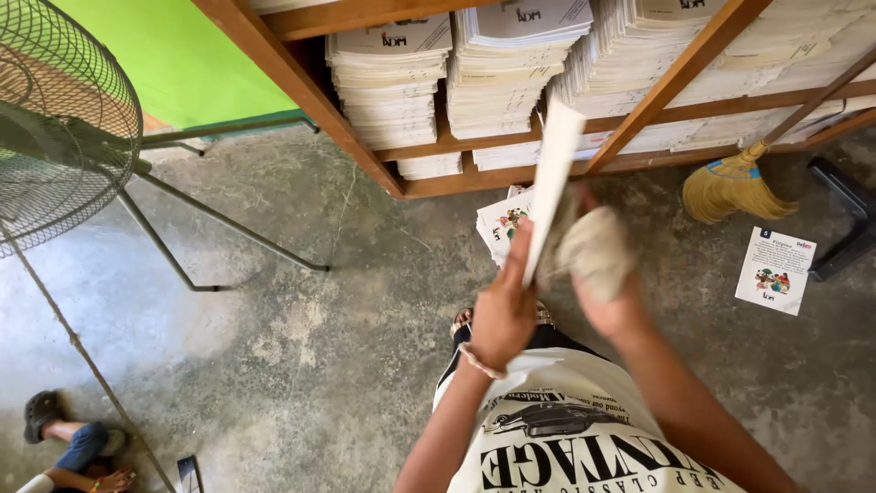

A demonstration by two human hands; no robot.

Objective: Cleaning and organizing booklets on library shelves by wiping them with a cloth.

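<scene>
1. Right in front of the wooden shelf [301,87], left hand [500,315] up at chest height, fingers pinched tight on the lower edge of a thin white booklet [551,178] held edge-on and nearly upright.
2. Just right of that booklet, right hand [610,306] closed around a crumpled grey-white cloth [595,251], wad pressed against the booklet's face.
3. Below the shelf's bottom board, small pile of booklets with colourful covers [500,224] on the concrete floor [301,365], partly hidden behind the hands.
4. On the shelf itself, tall packed stacks of white booklets [388,87] filling every compartment.
5. Leaning on the shelf's right end, straw broom [735,187], bristles down on the floor.
6. Right of the broom, one loose booklet [776,271] lying flat, picture side up.
7. Far left of the shelf, standing fan [59,119] in a wire cage.
8. Down in the bottom-left corner, well away from the shelf, another person's foot and arm [68,447].
</scene>
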